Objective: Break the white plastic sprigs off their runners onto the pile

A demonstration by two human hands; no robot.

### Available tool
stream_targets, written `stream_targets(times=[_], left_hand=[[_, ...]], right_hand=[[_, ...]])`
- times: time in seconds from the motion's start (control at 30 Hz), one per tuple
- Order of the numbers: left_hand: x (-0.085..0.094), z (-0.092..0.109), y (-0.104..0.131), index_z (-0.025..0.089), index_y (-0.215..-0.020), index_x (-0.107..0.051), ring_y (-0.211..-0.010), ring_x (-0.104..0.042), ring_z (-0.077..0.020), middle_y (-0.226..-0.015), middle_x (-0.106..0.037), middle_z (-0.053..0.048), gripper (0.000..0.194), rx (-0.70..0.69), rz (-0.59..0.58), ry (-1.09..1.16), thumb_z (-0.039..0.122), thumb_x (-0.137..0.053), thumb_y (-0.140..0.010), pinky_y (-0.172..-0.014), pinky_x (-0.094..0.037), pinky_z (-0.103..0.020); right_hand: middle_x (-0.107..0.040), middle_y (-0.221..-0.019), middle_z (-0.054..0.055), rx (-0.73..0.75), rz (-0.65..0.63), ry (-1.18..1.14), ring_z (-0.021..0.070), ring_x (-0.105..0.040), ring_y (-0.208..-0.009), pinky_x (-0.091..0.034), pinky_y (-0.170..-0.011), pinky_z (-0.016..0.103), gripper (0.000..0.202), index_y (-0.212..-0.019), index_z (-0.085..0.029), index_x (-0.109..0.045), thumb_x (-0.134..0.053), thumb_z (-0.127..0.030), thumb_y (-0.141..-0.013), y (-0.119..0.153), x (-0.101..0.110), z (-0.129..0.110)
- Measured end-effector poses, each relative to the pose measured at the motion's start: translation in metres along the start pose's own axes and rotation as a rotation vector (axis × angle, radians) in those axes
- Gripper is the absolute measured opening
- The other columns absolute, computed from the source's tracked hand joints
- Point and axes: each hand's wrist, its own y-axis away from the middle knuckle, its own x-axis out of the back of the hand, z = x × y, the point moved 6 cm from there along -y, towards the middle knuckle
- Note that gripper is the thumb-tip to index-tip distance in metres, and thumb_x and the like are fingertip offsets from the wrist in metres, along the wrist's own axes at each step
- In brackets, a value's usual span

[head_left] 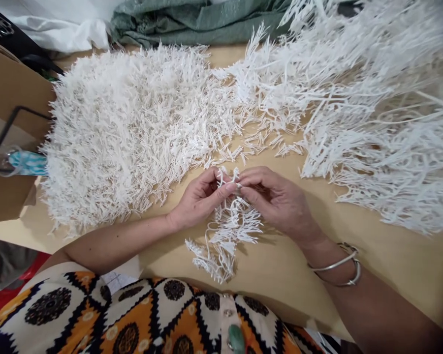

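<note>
On the far left I have a brown cardboard box (7, 93) and, running from there toward the middle of the tan bench (273, 280), a broad heap of short, off-white, feathery branching pieces (133, 132), which lies beyond the left hand and to its left. The left hand (197, 199) is nearly closed, thumb and fingers pinching the upper end of a slim bunch of white, stringy, branching sprigs (239, 223). That bunch is what I watch most: its top sits in the gap between my two hands, gripped from both sides, so I count neither hand as nearer. Its long axis runs from the fingertips back toward the wearer's body, slanting a little left, with the loose tail below both hands; I cannot tell whether that tail rests on the bench or hangs just above it. The right hand (280, 201) closes on the same end from the other side, thumb against curled fingers, its tips just beside the left thumb; silvery metal bangles (335, 265) circle that wrist. Farther right, well apart from the bunch, spreads a pile of longer white branching strands (391, 142).
</note>
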Motion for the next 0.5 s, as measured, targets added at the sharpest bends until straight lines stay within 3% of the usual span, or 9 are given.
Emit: stream_targets(times=[0.17, 0.3, 0.5], left_hand=[[-0.0019, -0.0020, -0.0001, 0.019, -0.097, -0.056, -0.070, -0.052, -0.0055, -0.083, -0.058, 0.003, 0.029, 0.044, -0.041, 0.010, 0.043, -0.071, -0.098, -0.065, -0.048, -0.018], [-0.0032, -0.0030, -0.0007, 0.018, -0.097, -0.056, -0.066, -0.049, -0.0044, -0.079, -0.054, 0.005, 0.026, 0.056, -0.087, -0.007, 0.040, -0.068, -0.100, -0.061, -0.043, -0.017], [-0.0029, 0.0005, -0.0057, 0.018, -0.097, -0.058, -0.064, -0.048, -0.0037, -0.079, -0.054, 0.005, 0.023, 0.042, -0.114, -0.035, 0.039, -0.068, -0.101, -0.059, -0.044, -0.016]], right_hand=[[-0.075, -0.100, 0.003, -0.025, -0.006, -0.032, 0.0171, -0.072, -0.094, -0.059, -0.084, 0.034, 0.010, -0.101, -0.027, -0.070, -0.064, -0.020, -0.101, 0.0021, -0.0006, 0.0035], [-0.072, -0.096, 0.002, 0.023, 0.040, 0.082, 0.0183, -0.070, -0.094, -0.058, -0.086, 0.036, 0.011, -0.098, -0.027, -0.065, -0.062, -0.017, -0.101, 0.0025, 0.0000, -0.0009], [-0.065, -0.084, 0.002, -0.001, 0.088, 0.224, 0.0186, -0.065, -0.081, -0.052, -0.071, 0.035, 0.015, -0.088, -0.026, -0.059, -0.058, -0.019, -0.101, 0.0019, -0.0038, -0.0061]])
